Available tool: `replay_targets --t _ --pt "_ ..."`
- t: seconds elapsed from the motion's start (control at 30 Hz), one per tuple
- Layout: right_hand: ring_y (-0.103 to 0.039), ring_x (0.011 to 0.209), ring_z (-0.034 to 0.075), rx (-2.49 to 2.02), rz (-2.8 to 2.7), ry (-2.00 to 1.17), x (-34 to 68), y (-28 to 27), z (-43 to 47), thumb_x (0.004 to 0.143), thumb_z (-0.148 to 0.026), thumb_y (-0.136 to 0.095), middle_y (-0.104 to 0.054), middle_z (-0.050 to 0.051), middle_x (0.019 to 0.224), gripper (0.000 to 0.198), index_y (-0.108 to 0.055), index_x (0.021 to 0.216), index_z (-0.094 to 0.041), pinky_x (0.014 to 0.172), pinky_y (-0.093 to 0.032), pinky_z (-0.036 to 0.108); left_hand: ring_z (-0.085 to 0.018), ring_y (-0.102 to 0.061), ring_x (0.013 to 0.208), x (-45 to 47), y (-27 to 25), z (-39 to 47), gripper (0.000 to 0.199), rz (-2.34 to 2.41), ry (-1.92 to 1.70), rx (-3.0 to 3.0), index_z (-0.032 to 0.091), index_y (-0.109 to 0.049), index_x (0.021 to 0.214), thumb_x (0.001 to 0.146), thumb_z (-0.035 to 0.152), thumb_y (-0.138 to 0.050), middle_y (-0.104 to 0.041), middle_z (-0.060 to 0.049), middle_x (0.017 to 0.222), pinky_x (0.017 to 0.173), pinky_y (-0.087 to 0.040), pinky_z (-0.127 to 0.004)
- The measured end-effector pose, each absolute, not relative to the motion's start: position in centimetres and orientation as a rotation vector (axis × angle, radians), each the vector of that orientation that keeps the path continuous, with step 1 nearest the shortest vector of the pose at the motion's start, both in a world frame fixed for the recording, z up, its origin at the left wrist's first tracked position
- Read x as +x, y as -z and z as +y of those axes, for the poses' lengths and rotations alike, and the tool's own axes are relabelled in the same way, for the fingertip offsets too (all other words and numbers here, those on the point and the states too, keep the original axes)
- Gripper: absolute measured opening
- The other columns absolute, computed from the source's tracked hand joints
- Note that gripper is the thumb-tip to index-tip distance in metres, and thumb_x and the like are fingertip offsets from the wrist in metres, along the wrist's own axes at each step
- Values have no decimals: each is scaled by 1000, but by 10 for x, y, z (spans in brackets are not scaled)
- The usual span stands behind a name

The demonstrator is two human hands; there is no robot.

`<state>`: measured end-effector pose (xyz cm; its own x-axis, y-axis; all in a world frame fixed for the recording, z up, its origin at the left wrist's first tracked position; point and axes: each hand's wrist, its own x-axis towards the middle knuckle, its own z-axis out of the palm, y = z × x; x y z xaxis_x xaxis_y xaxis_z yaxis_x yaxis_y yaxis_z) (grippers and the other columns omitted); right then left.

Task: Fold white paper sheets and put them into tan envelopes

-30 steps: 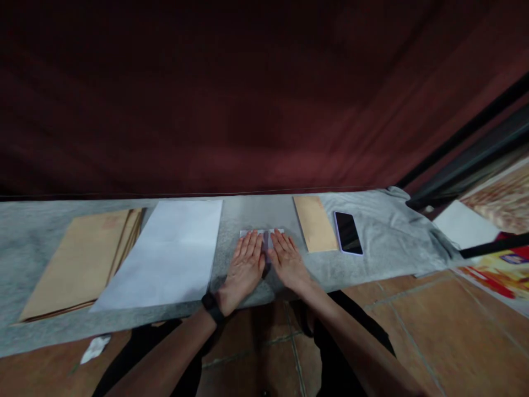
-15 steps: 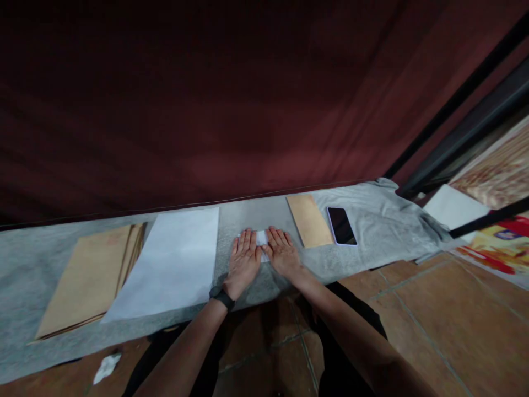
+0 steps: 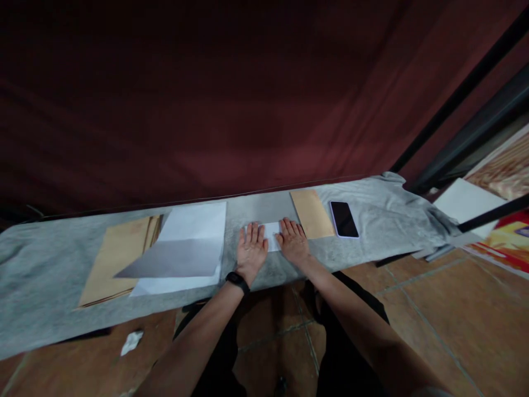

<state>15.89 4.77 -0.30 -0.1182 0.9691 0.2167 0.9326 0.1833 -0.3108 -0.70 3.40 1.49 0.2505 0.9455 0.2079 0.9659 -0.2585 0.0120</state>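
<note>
A folded piece of white paper point(image 3: 271, 236) lies on the grey cloth, partly covered by both hands. My left hand point(image 3: 252, 249) rests flat on its left end, fingers stretched out. On the right end lies my right hand point(image 3: 292, 242), also flat with its fingers spread. The two hands are apart, and the paper's middle shows between them. Just right of my right hand is a brown envelope point(image 3: 314, 214). To the left are large white sheets point(image 3: 182, 242), the top one with its near edge lifted.
A phone point(image 3: 344, 219) lies right of the envelope. Several brown envelopes point(image 3: 111, 262) are stacked at the left, partly under the white sheets. Grey cloth point(image 3: 49, 264) covers the narrow bench. A dark red curtain point(image 3: 248, 99) hangs behind it. Crumpled tissue point(image 3: 131, 342) is on the tiled floor.
My hands have moved apart, showing more of the folded paper between them. The top white sheet's near edge has risen off the sheets below. The view has shifted slightly.
</note>
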Motion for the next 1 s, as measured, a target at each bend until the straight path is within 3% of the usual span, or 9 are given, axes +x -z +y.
replay_targets --t 0.13,0.23,0.37,0.47,0.53,0.6,0.67,0.83,1.0 --pt "-32 150 31 -1782 -2114 -136 156 -2 45 105 -36 -34 -31 17 162 58 -36 154 -5 122 -24 50 -31 -35 149 -4 -18 30 53 -1842 213 -2393 10 -45 149 101 30 -30 -43 -18 156 120 -26 -57" --pt "-31 151 27 -1646 -2223 -142 151 -5 41 105 -35 -34 -30 12 164 56 -36 155 -11 123 -23 48 -30 -26 152 -5 -29 27 53 -1759 215 -2409 10 -48 146 100 32 -34 -41 -18 158 124 -18 -57" --pt "-35 149 27 -1553 -2349 -197 147 -3 37 105 -38 -37 -36 10 161 52 -44 152 -16 122 -26 48 -34 -10 156 -21 -63 36 60 -1771 355 -2255 11 -42 151 99 41 -37 -24 -17 166 124 -9 -61" --pt "-36 148 27 -1551 -2358 -222 147 -1 37 104 -38 -39 -37 10 160 51 -45 151 -17 122 -27 48 -39 -14 154 -55 -87 63 66 -1990 340 -2051 14 -28 158 98 40 -39 -17 -19 168 119 -13 -69" --pt "-36 148 26 -1554 -2349 -217 147 0 38 104 -36 -39 -37 11 160 50 -46 150 -17 123 -26 49 -42 -32 148 -84 -93 83 71 -2335 169 -1950 13 -25 158 98 49 -37 -30 -24 162 112 -29 -68" --pt "-36 148 27 -1555 -2355 -202 148 0 39 104 -35 -39 -37 11 160 50 -45 150 -17 123 -26 50 -38 -51 134 -110 -89 96 76 -2554 -48 -2016 9 -33 153 96 58 -37 -52 -26 146 103 -44 -55" --pt "-36 148 27 -1554 -2384 -185 148 -1 39 104 -35 -40 -37 11 160 50 -45 150 -17 123 -26 49 -35 -49 136 -128 -77 99 68 -2522 -86 -2075 15 -40 150 95 55 -43 -53 -19 148 105 -43 -49" --pt "-35 149 28 -1569 -2424 -145 147 -3 38 104 -36 -40 -35 11 162 52 -43 152 -16 123 -25 48 -35 -56 124 -136 -55 87 60 -2212 -100 -2089 10 -48 144 99 48 -38 -64 -21 132 105 -39 -46" --pt "-35 149 29 -1575 -2451 -129 148 -4 39 105 -35 -39 -35 12 161 51 -44 151 -15 122 -26 49 -32 -60 116 -154 -67 106 56 -2340 96 -1950 12 -50 143 99 44 -37 -68 -18 121 99 -42 -44"
